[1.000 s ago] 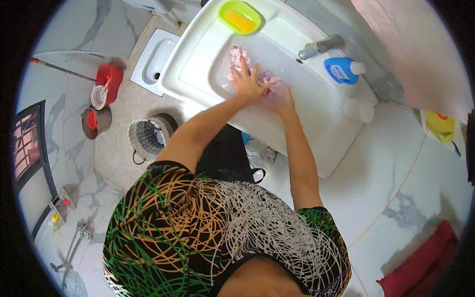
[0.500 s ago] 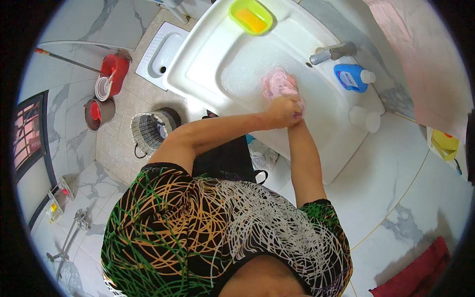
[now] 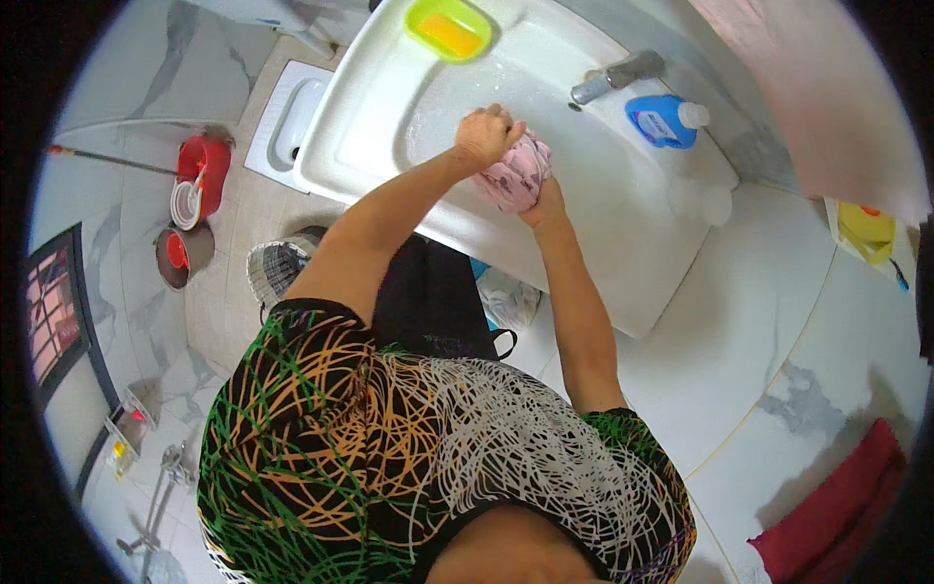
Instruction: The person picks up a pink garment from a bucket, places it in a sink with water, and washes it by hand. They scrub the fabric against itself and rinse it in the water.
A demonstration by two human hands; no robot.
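A wet pink patterned cloth (image 3: 520, 175) is bunched between my two hands above the near left side of the white sink (image 3: 326, 146). My left hand (image 3: 488, 134) is closed on its far left part, with the fingers bent over it. Against its near right side is my right hand (image 3: 547, 204), holding the cloth from beneath; most of those fingers are hidden behind the fabric. Sudsy water (image 3: 584, 165) lies in the basin around and past the cloth.
A lime-green dish (image 3: 449, 29) with a yellow-orange bar sits on the sink's far rim. Along the right side are a faucet (image 3: 618, 78), a blue bottle (image 3: 662, 122) and a white cup (image 3: 715, 205). A woven basket (image 3: 277, 273) and a red mop bucket (image 3: 206, 165) stand on the floor at left.
My left hand has moved away from my right wrist to the cloth's far left part. The cloth now sits bunched between both hands. The whole view has shifted slightly.
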